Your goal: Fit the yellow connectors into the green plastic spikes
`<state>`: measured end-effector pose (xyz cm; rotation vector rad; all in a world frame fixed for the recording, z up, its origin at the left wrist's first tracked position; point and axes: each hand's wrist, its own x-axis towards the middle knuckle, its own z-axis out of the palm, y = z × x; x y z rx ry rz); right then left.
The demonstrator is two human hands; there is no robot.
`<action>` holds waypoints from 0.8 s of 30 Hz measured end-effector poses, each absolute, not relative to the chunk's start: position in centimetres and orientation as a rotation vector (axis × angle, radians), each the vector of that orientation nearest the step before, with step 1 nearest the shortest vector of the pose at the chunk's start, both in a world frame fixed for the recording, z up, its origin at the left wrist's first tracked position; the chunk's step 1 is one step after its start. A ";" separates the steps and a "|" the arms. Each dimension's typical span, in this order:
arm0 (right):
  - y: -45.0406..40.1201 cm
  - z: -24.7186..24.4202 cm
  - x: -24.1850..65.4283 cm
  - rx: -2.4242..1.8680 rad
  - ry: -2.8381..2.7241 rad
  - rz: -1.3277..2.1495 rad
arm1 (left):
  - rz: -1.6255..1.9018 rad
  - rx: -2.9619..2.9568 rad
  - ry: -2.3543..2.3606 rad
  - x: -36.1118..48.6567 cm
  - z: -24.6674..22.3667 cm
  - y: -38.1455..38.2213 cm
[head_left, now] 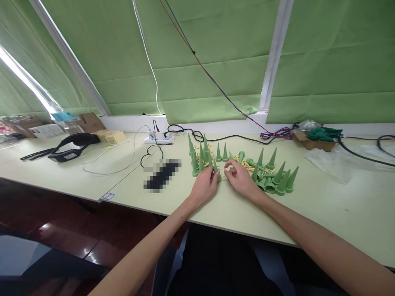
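My left hand [205, 184] is closed around the lower part of an upright green plastic cone spike [215, 167], which stands on the table. Just to its right, my right hand [240, 177] has thumb and forefinger curled together in a pinch; what lies between the fingertips is too small to make out. Several more green cone spikes [206, 147] stand upright beyond my left hand. Beside and beyond my right hand is a heap of green spikes [270, 185], some standing and some lying on their sides, with small yellow pegs [247, 165] scattered among them.
On the pale table [234, 213], a blurred dark object [163, 176] lies left of my hands. Farther back are a white power strip [159, 139] and a black cable [234, 136]. A black headset [72, 150] sits at left, and a cardboard box [314, 142] with plastic wrap [330, 162] at right.
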<state>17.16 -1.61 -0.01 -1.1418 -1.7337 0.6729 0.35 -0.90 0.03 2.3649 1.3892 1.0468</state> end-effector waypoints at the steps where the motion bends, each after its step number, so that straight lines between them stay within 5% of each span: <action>1: -1.6 0.1 17.2 -1.134 -1.728 0.672 | 1.057 2.362 1.385 0.3 0.0 -0.9; 24: -2.2 1.0 16.9 -1.016 -1.673 0.845 | 1.138 2.221 1.340 0.3 0.2 -1.1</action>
